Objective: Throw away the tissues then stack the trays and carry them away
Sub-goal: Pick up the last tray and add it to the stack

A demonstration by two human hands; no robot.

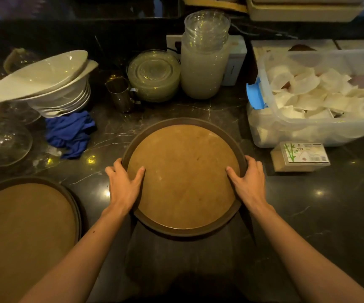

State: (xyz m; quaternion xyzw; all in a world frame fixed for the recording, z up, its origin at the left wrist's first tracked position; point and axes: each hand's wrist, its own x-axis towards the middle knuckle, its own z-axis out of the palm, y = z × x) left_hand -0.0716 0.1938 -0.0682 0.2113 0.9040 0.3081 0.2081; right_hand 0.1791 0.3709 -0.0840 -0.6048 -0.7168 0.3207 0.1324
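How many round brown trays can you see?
2. One tray is in the middle, held by the left hand and right hand. The other tray lies at left, partly cut off.

Left hand (125, 184): bare, no ring, no glove | Right hand (250, 182): bare, no ring, no watch | Forearms: uncovered, no sleeves in view; small dark mark on left forearm | Fingernails: short
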